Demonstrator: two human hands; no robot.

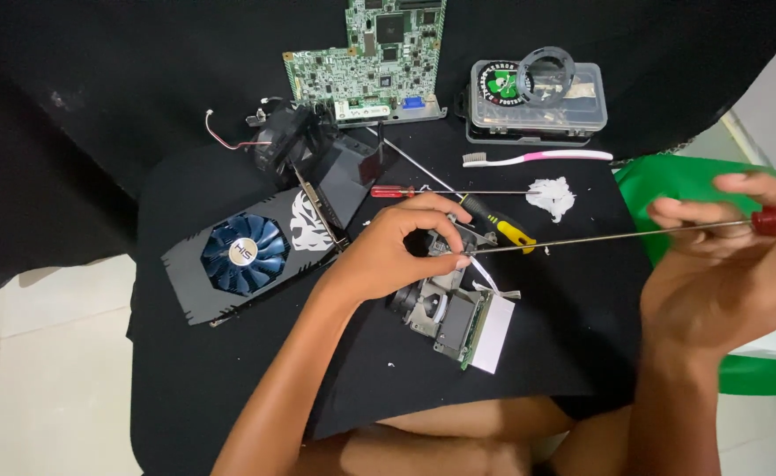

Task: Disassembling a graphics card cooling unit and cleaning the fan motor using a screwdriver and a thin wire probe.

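A small grey module (pixel 445 308) sits at the middle of the black-draped surface (pixel 229 370), and the left hand (pixel 397 247) is clamped over its top, fingers curled down around it, thumb on the near side. The long thin screwdriver (pixel 599 238) lies almost level, tip right at the module beside the left fingertips, its red handle gripped in the right hand (pixel 723 264), fingers closed round it out at the right edge. A white sheet (pixel 493 339) touches the module's right side. Just behind, a yellow-and-black screwdriver (pixel 502 227) and a red-handled one (pixel 405 190) lie flat, with a crumpled white tissue (pixel 553 196) near them. To the left, a graphics card (pixel 238 260) with a blue fan, and behind it a black fan housing (pixel 295 141) with a loose wire. Farther back: a green circuit board (pixel 370 62), a clear plastic box (pixel 536 101) with a ring on its lid, and a pink-and-white toothbrush (pixel 538 157). A green chair (pixel 687 185) shows at right
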